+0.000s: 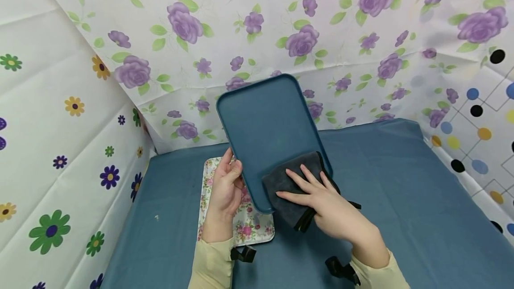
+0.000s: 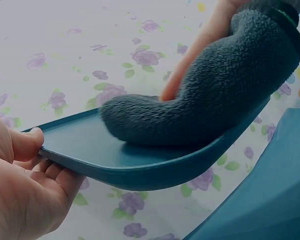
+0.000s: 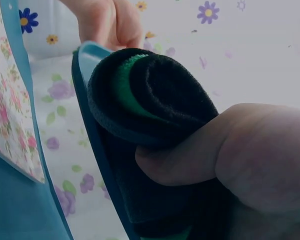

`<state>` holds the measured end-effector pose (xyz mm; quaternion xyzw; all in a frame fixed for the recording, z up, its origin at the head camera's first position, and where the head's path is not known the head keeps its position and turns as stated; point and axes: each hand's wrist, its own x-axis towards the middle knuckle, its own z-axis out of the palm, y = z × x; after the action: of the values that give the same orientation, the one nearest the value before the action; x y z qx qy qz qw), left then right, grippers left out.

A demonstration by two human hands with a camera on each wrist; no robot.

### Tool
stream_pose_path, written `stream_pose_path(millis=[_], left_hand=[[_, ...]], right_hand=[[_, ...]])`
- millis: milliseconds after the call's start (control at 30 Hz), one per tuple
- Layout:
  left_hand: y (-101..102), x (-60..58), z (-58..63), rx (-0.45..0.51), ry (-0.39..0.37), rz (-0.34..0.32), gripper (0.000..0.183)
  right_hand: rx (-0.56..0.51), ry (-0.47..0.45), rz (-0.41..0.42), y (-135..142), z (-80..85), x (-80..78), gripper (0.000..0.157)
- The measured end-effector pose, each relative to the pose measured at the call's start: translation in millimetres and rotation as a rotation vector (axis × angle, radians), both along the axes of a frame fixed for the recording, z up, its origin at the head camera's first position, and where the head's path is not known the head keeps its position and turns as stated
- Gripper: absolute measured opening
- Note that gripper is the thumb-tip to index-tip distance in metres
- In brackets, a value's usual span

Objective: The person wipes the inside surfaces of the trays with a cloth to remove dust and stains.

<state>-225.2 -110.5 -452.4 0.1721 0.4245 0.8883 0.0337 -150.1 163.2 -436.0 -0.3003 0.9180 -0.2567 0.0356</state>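
Note:
My left hand [image 1: 227, 186] holds a blue rectangular tray [image 1: 267, 124] by its left edge, thumb on the rim and fingers underneath. The tray is raised and tilted, its inner face toward me. A folded dark grey cloth [image 1: 291, 186] lies against the tray's lower right part and hangs over its edge. On top of it, my right hand [image 1: 333, 208] spreads its fingers; in the right wrist view the thumb [image 3: 180, 160] presses the cloth's fold from the other side. The left wrist view shows the fuzzy cloth [image 2: 190, 105] bent on the tray [image 2: 140, 167].
A flower-patterned tray [image 1: 257, 229] lies on the blue-covered table [image 1: 172, 217], partly hidden behind my left hand and the blue tray. Floral sheets [image 1: 249, 48] hang at the back and left, and a dotted sheet [image 1: 482, 146] stands on the right.

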Motion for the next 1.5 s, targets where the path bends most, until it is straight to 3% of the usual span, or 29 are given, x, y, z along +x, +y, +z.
stream_pose_path(millis=[267,667,1267,1500], left_hand=[[0,0.7,3.7,0.000,-0.016,0.022,0.055],[-1,1.8,1.2,-0.006,-0.013,0.030,0.057],[2,0.0,2.9,0.004,0.000,0.017,0.056],[3,1.3,2.3,-0.003,-0.035,0.046,0.056]], right_hand=[[-0.010,0.018,-0.062,10,1.9,-2.2,0.116],[0.000,0.003,-0.054,1,-1.6,-1.0,0.116],[-0.007,0.000,0.039,-10,0.4,4.1,0.110],[-0.009,0.024,0.084,-15,0.8,6.2,0.108]])
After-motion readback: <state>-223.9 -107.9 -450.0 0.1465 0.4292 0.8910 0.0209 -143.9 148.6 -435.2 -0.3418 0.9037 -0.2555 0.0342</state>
